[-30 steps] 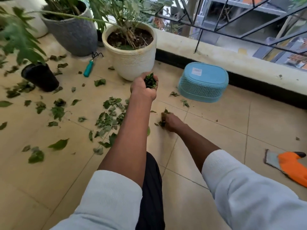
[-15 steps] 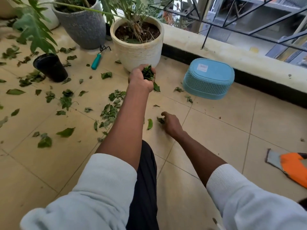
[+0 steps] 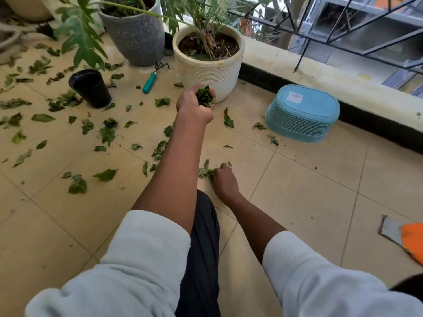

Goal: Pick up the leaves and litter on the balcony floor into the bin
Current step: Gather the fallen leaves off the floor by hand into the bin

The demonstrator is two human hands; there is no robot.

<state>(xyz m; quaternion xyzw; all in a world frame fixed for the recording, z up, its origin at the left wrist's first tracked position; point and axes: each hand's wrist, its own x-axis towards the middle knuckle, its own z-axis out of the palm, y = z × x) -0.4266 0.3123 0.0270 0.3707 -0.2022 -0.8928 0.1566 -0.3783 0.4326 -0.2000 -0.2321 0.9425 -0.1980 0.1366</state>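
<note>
My left hand [image 3: 194, 106] is raised over the tiles and grips a bunch of green leaves [image 3: 204, 96] in its fist. My right hand [image 3: 225, 179] is down on the floor, fingers curled onto a small clump of leaves [image 3: 207, 172]. Several more loose leaves [image 3: 107, 131] lie scattered over the beige tiles to the left and ahead. A light blue plastic basket [image 3: 302, 113] lies upside down at the right, by the balcony wall.
A cream plant pot [image 3: 208, 69] stands just beyond my left hand, with a grey pot [image 3: 135, 35] and a small black pot [image 3: 90, 88] to its left. A teal-handled hand rake [image 3: 151, 80] lies between them. An orange and grey glove [image 3: 409, 239] lies at the right edge.
The view has shifted so the pots and basket sit lower in frame. My right hand slid a little nearer along the floor, onto a clump of leaves. The left hand keeps its bunch.
</note>
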